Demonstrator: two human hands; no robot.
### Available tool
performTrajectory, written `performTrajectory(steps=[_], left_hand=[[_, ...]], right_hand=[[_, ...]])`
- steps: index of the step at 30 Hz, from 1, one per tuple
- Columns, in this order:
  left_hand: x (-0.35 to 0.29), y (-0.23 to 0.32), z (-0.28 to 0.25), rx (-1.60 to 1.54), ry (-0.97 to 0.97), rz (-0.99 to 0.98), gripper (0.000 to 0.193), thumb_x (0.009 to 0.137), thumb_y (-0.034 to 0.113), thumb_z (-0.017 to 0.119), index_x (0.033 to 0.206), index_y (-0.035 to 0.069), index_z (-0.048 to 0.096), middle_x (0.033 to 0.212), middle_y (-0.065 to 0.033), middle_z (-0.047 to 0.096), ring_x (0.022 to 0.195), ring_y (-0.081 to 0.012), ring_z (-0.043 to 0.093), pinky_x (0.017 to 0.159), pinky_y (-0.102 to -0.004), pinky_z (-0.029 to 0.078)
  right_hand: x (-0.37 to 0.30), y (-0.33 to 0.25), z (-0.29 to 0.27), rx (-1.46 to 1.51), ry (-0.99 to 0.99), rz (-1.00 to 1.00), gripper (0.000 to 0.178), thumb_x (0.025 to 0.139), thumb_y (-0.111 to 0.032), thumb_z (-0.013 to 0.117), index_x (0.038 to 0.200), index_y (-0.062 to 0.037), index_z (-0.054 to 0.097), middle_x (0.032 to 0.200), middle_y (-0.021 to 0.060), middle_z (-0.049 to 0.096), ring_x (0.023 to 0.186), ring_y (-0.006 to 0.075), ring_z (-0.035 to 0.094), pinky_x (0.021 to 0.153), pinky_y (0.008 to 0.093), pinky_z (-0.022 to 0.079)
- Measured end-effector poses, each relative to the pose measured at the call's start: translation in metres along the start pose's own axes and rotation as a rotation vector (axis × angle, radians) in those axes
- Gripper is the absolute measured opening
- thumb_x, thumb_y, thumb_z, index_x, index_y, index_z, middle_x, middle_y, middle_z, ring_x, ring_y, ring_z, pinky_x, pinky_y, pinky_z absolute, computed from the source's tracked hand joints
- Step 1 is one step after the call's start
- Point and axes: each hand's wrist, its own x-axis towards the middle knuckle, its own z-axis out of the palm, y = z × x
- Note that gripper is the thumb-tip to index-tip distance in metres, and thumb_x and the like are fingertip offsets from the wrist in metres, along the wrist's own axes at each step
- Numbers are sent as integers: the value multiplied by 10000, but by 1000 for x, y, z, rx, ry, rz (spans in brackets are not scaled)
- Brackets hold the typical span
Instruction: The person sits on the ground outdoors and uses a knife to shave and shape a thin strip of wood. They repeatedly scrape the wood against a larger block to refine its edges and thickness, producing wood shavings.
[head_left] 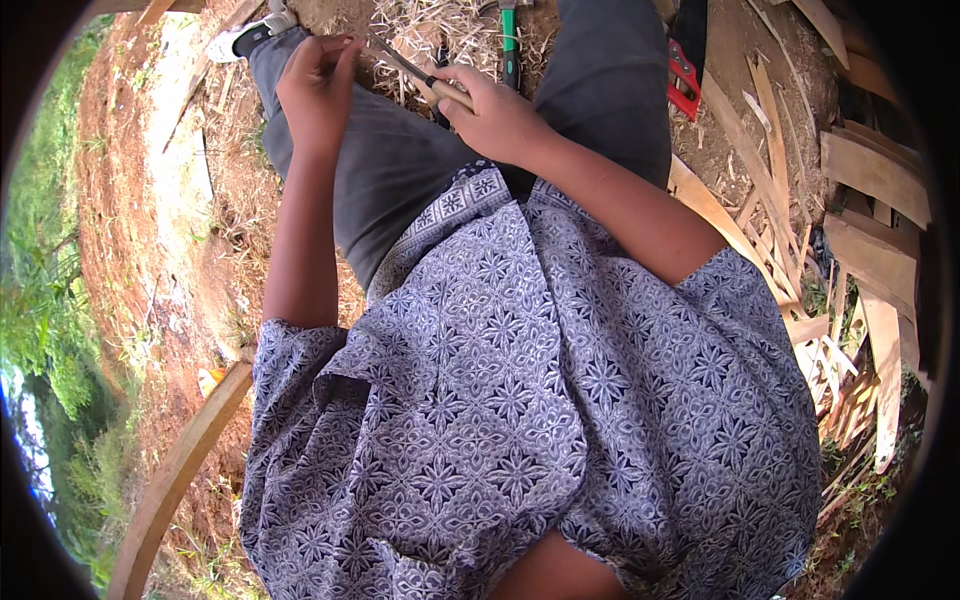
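My right hand (498, 112) is wrapped round the pale wooden handle of a knife (405, 63). Its narrow dark metal blade points up and left, toward my other hand. My left hand (318, 88) is closed in a pinch near the blade's tip, above my left thigh. Whatever lies between those fingertips is too small to make out. Both hands are raised between my spread legs in dark trousers (390, 170), over ground strewn with wood shavings (425, 25).
A green-handled tool (511, 45) lies among the shavings between my legs. By my right knee is a saw with a red handle (685, 82). Split wood and boards (875, 250) are piled on the right. A curved wooden pole (185, 470) stands at the lower left.
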Motion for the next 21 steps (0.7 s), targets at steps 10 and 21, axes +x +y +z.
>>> performTrajectory(steps=[10,21], left_hand=[[5,17,14,30,-20,165,87,911,28,737,982,-22,728,883,-117,721,734,-184,725,673,-279,563],[7,32,22,-52,-64,193,58,905,-11,710,961,-24,713,925,-100,739,783,-162,739,700,-271,575]], right_hand=[[3,42,14,-32,75,-50,373,1012,-183,578,1357,-55,520,1085,218,721,973,399,714,831,456,554],[19,90,26,-438,-259,302,362,996,-212,587,1332,-84,547,1058,244,718,975,427,703,848,494,549]])
